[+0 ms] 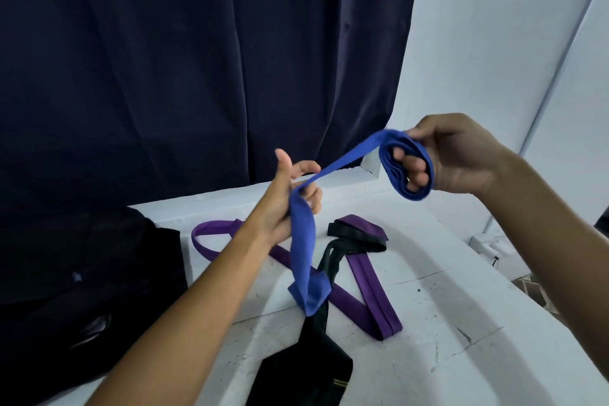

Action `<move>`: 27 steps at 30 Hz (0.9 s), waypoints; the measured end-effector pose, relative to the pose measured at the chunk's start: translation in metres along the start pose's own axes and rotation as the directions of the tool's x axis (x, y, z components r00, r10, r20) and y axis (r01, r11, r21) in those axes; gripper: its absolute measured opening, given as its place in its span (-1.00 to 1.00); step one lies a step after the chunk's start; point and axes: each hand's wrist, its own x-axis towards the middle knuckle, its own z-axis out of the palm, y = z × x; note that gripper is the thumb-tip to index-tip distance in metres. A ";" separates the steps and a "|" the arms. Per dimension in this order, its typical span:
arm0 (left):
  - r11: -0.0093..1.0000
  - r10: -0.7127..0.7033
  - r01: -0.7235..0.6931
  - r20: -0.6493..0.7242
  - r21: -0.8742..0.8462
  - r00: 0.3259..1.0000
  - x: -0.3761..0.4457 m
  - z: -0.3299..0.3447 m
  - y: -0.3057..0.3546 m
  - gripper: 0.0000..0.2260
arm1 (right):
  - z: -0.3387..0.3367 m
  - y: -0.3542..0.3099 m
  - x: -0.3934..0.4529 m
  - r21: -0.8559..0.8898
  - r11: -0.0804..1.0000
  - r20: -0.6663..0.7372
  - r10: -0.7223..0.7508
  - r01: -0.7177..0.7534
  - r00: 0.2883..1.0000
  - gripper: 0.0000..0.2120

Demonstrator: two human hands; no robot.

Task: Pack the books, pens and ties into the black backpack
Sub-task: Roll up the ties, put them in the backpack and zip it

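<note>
progress: early-ish, 0 ties seen packed | right hand [461, 158] grip holds blue tie [301, 234] coil, left hand [290, 198] grip loosely feeds its tail | purple tie [372, 290] and black tie [306, 369] on bench [461, 323] right of black backpack [82, 273] | books, pens: not visible

A plain royal-blue tie [301, 234], a purple tie [369, 300], a black tie [306, 372] marked with thin gold stripes, a black backpack [82, 273], a white table [445, 323] and a navy curtain [197, 59] are seen
</note>
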 end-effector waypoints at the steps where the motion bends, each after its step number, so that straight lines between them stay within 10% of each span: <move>1: 0.999 -0.030 0.030 -0.009 0.015 1.000 -0.001 -0.005 0.006 -0.44 | -0.004 0.003 0.000 -0.064 0.997 0.029 0.041 -0.039 0.999 -0.77; 7: 0.941 -0.173 0.165 0.001 0.294 0.985 -0.002 -0.034 0.039 -0.39 | -0.011 0.017 -0.001 -0.410 0.902 0.134 0.207 -0.136 0.969 -0.61; 12: 0.931 -0.211 0.188 0.040 0.312 0.977 -0.001 -0.034 0.026 -0.46 | -0.011 0.030 0.013 0.216 0.976 0.362 -0.077 -0.003 0.929 -0.67; 17: 0.989 -0.144 0.142 0.118 0.028 0.983 -0.004 -0.016 -0.007 -0.41 | 0.024 0.027 0.027 0.456 0.839 0.008 -0.336 0.296 0.942 -0.71; 27: 0.979 -0.204 0.204 0.105 0.015 0.973 -0.013 0.014 -0.028 -0.48 | 0.033 0.019 0.050 0.158 0.879 -0.317 -0.386 0.449 0.866 -0.65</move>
